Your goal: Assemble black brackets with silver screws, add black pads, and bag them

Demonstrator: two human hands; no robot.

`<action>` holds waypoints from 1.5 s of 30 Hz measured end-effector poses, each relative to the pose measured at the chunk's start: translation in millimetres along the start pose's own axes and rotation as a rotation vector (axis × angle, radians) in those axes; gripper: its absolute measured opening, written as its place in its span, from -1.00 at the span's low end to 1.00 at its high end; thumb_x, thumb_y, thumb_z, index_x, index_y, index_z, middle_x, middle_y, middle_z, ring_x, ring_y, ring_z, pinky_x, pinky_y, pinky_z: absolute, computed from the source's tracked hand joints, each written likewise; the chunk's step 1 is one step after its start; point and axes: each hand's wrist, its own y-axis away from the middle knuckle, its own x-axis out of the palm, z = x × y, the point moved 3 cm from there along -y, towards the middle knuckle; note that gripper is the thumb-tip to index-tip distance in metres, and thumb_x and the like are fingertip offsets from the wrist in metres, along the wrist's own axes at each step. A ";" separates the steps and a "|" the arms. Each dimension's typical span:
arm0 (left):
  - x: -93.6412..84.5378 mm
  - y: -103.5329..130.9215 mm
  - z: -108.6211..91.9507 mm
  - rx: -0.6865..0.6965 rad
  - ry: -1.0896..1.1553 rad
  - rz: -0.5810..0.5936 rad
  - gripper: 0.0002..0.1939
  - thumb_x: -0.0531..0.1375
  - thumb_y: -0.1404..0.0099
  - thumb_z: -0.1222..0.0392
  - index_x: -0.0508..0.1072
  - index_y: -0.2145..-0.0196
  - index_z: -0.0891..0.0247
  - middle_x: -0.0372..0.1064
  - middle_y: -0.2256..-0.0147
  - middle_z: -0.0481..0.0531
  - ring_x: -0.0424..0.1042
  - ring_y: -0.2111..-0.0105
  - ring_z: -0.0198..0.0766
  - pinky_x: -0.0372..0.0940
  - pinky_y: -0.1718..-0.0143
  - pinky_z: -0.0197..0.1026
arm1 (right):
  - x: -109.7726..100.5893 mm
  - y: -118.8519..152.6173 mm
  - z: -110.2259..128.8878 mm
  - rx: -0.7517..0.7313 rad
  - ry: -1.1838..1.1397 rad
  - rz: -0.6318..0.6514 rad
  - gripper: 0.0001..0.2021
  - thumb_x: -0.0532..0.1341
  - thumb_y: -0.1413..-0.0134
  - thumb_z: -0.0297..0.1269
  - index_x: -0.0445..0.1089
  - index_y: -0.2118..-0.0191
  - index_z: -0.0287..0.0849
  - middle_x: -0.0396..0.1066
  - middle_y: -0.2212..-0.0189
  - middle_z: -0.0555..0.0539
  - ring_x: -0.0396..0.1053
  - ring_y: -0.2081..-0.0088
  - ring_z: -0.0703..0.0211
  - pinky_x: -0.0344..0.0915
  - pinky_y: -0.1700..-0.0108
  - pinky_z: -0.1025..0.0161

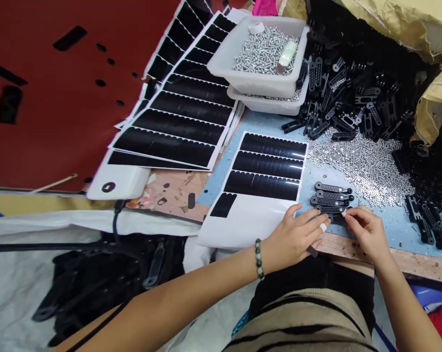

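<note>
Several slim black plastic arms [332, 194] lie in a row on the blue work surface, with small silver pieces at their right ends. My left hand [297, 235] is stretched out flat, its fingertips resting at the left end of the nearest arm. A white band is round one finger. From under this hand pokes a dark tip [312, 251], its kind hidden. At the right end of the nearest arm, my right hand [369, 232] is closed in a pinch; what is between the fingertips is too small to name.
Loose silver screws and nuts [374, 166] are heaped beyond my right hand, with piled black parts [338, 98] behind. A sheet of black stickers [266, 183] lies left of the arms. Stacked white tubs [257, 80] of screws and larger sticker sheets [191, 117] stand farther back.
</note>
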 end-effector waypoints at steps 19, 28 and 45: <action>-12.5 -24.9 -4.9 -0.187 0.409 0.072 -0.59 0.18 0.02 0.29 0.28 0.15 0.27 0.26 0.03 0.15 0.21 0.00 -0.05 0.10 -0.05 0.01 | 19.6 21.3 62.1 -0.643 0.222 0.279 -0.81 0.10 -0.18 -0.42 0.28 0.09 -0.10 0.39 0.28 -0.09 0.35 0.22 0.15 0.34 0.19 0.18; -32.8 -0.5 15.3 -0.222 0.248 -0.098 -0.63 0.13 -0.24 0.17 0.30 -0.01 0.27 0.30 -0.04 0.17 0.24 -0.04 -0.03 0.01 -0.09 0.10 | 14.9 -6.2 29.8 -0.006 -0.075 -0.004 -0.87 0.19 -0.11 -0.21 0.36 0.37 -0.15 0.36 0.49 0.01 0.29 0.49 0.27 0.23 0.47 0.33; -12.9 5.2 12.6 -0.104 0.030 0.021 -0.63 0.03 -0.36 0.16 0.30 -0.09 0.27 0.33 -0.09 0.10 0.24 -0.09 -0.13 -0.10 -0.15 0.07 | 26.0 -18.0 14.7 0.090 0.090 -0.008 -0.78 0.17 -0.07 -0.10 0.37 0.37 -0.16 0.38 0.52 0.00 0.30 0.51 0.23 0.24 0.43 0.28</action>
